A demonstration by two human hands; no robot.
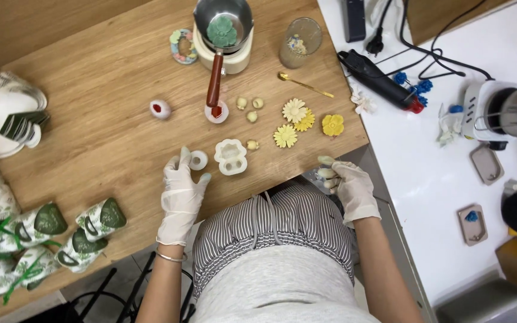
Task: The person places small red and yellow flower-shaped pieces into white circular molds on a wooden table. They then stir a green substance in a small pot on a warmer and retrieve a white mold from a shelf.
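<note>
My left hand (pixel 182 192), in a white glove, lies flat on the wooden table (pixel 103 119) with its fingers spread, the fingertips touching a small white ring-shaped mould (pixel 198 160). Just right of that sits a white flower-shaped mould (pixel 231 157). My right hand (pixel 348 182), also gloved, hovers off the table's near right corner with its fingers curled; whether it holds anything is unclear. Several yellow and cream moulded flowers (pixel 295 110) and small cream balls (pixel 251 116) lie beyond the moulds.
A small metal pot (pixel 223 21) with a green flower in it sits on a cream warmer, its wooden handle pointing toward me. A glass (pixel 300 40), a gold spoon (pixel 304 85), green patterned pouches (pixel 85 230) at left, and tools and cables on the white table (pixel 426 173) at right.
</note>
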